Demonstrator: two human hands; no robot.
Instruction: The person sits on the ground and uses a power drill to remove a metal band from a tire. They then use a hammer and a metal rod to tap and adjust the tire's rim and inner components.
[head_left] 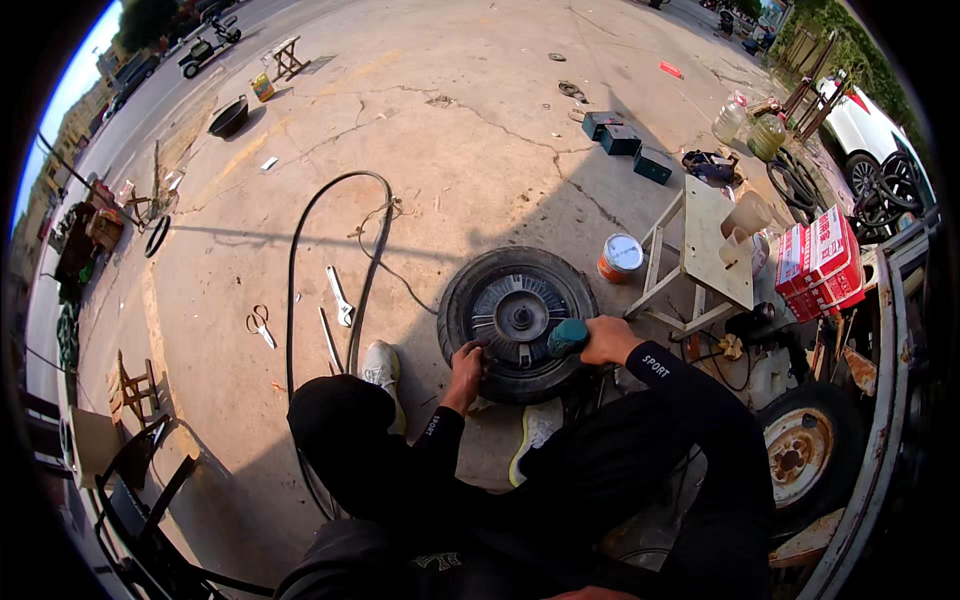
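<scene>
A black-tyred wheel (508,296) with a ribbed metal hub lies flat on the ground between my feet. My right hand (610,342) is wrapped round a teal power tool (568,337), which looks like a drill or impact driver. The tool's body is over the right part of the hub; its front end is hard to make out. At the tyre's near left edge, my left hand (466,374) has its fingers curled against the rubber. An adjustable wrench (341,297), a thin metal bar (330,340) and scissors (260,326) lie to the left.
A black hose (292,290) loops over the concrete at left. Right of the wheel stand a can (621,256), a small wooden stool (715,245) and red-and-white cartons (820,262). A rusty-rimmed wheel (800,452) leans nearby. Dark battery-like boxes (620,140) lie farther off.
</scene>
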